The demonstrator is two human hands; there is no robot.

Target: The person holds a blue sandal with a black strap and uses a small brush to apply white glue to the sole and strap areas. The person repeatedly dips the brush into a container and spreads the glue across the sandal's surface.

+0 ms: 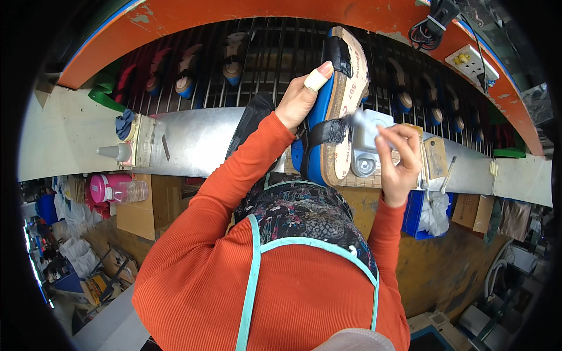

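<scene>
My left hand (298, 99), its thumb wrapped in pale tape, grips a half-made sandal on a blue shoe last (321, 108). The sandal's cork-edged underside (342, 149) faces up, and black straps (328, 131) fold over onto it. Beside the sole's right edge, my right hand (401, 155) has its thumb and forefinger pinched together. A pale thing at these fingers is smeared by motion, so its kind is unclear. Just behind the fingers lies a whitish container (366, 158) with a round opening. A black shoe-shaped piece (252, 123) rests left of the sandal.
Past the metal ledge (193, 140), a rod rack (269, 64) carries several more lasted sandals (232, 64). Slim brushes (448, 175) lean at the right, above a blue bin (418, 216). A grey cone-tipped bottle (117, 153) lies at the left. An orange beam (234, 14) spans the far side.
</scene>
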